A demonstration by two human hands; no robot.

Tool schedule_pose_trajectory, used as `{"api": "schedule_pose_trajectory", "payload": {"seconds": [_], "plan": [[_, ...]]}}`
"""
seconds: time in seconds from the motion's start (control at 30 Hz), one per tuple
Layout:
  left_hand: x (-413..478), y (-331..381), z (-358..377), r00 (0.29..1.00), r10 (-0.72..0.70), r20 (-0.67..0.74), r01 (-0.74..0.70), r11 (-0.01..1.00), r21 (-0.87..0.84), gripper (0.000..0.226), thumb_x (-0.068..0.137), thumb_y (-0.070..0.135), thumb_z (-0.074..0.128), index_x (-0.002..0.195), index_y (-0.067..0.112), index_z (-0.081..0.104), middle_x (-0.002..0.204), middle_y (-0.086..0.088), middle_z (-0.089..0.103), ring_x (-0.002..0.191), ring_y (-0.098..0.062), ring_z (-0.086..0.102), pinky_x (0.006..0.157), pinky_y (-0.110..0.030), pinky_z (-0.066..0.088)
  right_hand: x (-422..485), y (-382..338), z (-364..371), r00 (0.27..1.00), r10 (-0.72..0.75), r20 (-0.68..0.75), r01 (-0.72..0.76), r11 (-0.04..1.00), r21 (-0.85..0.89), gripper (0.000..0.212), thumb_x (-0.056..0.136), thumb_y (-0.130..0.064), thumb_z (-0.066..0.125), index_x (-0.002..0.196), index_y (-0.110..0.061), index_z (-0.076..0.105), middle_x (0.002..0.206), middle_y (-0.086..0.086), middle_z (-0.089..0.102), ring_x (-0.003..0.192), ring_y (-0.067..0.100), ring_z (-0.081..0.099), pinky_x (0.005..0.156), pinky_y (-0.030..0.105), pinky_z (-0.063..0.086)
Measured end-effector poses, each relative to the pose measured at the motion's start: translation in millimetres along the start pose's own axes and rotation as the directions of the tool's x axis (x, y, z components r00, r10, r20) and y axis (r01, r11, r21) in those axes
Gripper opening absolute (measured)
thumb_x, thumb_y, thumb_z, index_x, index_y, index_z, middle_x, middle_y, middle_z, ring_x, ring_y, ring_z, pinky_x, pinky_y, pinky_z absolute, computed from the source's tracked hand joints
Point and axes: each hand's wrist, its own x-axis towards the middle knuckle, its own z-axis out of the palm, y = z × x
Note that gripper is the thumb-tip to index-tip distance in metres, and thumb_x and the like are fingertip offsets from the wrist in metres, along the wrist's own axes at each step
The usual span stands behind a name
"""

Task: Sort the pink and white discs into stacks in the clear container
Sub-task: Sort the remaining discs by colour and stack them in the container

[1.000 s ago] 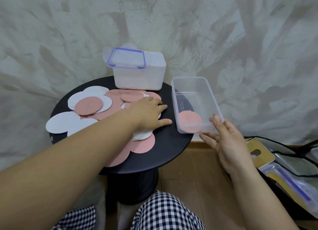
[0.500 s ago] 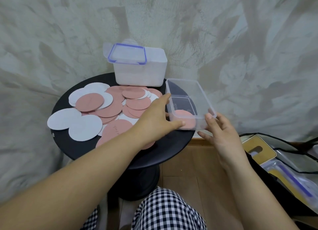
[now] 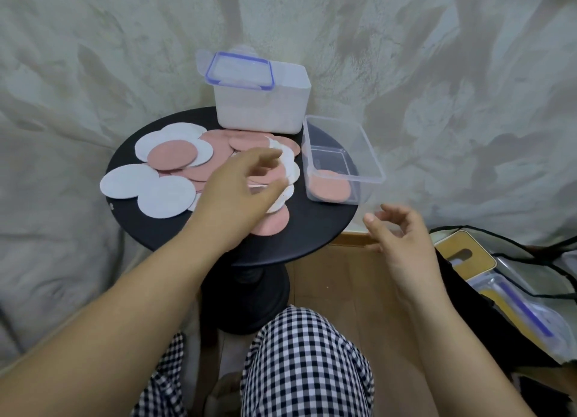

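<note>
Several pink discs (image 3: pixel 171 155) and white discs (image 3: pixel 165 196) lie overlapping on the round black table (image 3: pixel 315 229). The clear container (image 3: pixel 373 159) stands at the table's right edge with a pink disc (image 3: pixel 327 187) flat at its near end. My left hand (image 3: pixel 243 185) is blurred above the pile, its fingers spread loosely over a few white discs (image 3: pixel 288 170) beside the container. My right hand (image 3: pixel 401 238) hangs off the table's right edge, just below the container, with fingers loosely curled and nothing in them.
A white opaque box (image 3: pixel 265 110) with a blue-rimmed lid (image 3: pixel 240 71) stands at the table's back, touching the container's far corner. A dark bag (image 3: pixel 505 279) of flat items lies on the floor at right. My checkered knees (image 3: pixel 306 360) are below the table.
Both hands have let go of the clear container. My left hand went back left over the discs. My right hand drew down and away from the container's near end.
</note>
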Motion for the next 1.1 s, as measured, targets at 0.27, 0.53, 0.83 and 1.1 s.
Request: {"api": "schedule_pose_trajectory", "payload": {"seconds": [0.27, 0.53, 0.83, 1.1], "plan": [[-59.9, -61.3, -47.2, 0.982, 0.186, -0.046, -0.144, 0.876, 0.461, 0.044, 0.082, 0.039, 0.044, 0.110, 0.014, 0.067, 0.117, -0.002, 0.062, 0.112, -0.022, 0.055, 0.098, -0.028, 0.035, -42.0, -26.2, 62.0, 0.834, -0.421, 0.357, 0.527, 0.800, -0.287, 0.008, 0.085, -0.029, 0.060, 0.091, -0.034, 0.062, 0.091, -0.014, 0.061, 0.089, 0.002, 0.052, 0.079, 0.015, 0.041], [-61.1, -62.9, -39.3, 0.985, 0.121, 0.119, -0.169, 0.780, 0.603, 0.066, 0.084, 0.051, 0.029, 0.130, 0.009, 0.053, 0.140, -0.009, 0.048, 0.133, -0.030, 0.039, 0.108, -0.036, 0.024, -31.1, -34.0, 106.3, 0.704, -0.297, 0.645, 0.682, 0.535, -0.499, 0.055, 0.092, -0.040, 0.051, 0.142, -0.023, 0.035, 0.152, -0.006, 0.028, 0.141, 0.013, 0.019, 0.115, 0.028, 0.016], [-64.1, -66.9, -39.7, 0.955, 0.292, 0.061, -0.280, 0.806, 0.522, 0.038, 0.084, 0.035, 0.046, 0.095, 0.011, 0.072, 0.098, -0.003, 0.070, 0.095, -0.019, 0.061, 0.085, -0.029, 0.047, -27.6, -19.1, 69.4, 0.744, -0.345, 0.573, 0.645, 0.594, -0.480, 0.043, 0.088, -0.036, 0.057, 0.129, -0.026, 0.053, 0.135, -0.013, 0.048, 0.129, 0.004, 0.037, 0.110, 0.023, 0.026], [-60.4, -51.9, -52.4, 0.965, 0.247, -0.093, -0.204, 0.921, 0.331, 0.037, 0.081, 0.038, 0.043, 0.092, 0.018, 0.073, 0.085, 0.009, 0.073, 0.079, -0.006, 0.060, 0.071, -0.024, 0.047, -21.3, -25.8, 70.0, 0.837, -0.300, 0.459, 0.530, 0.656, -0.537, 0.056, 0.078, -0.039, 0.069, 0.129, -0.022, 0.053, 0.137, -0.007, 0.046, 0.129, 0.011, 0.036, 0.104, 0.019, 0.022]]}}
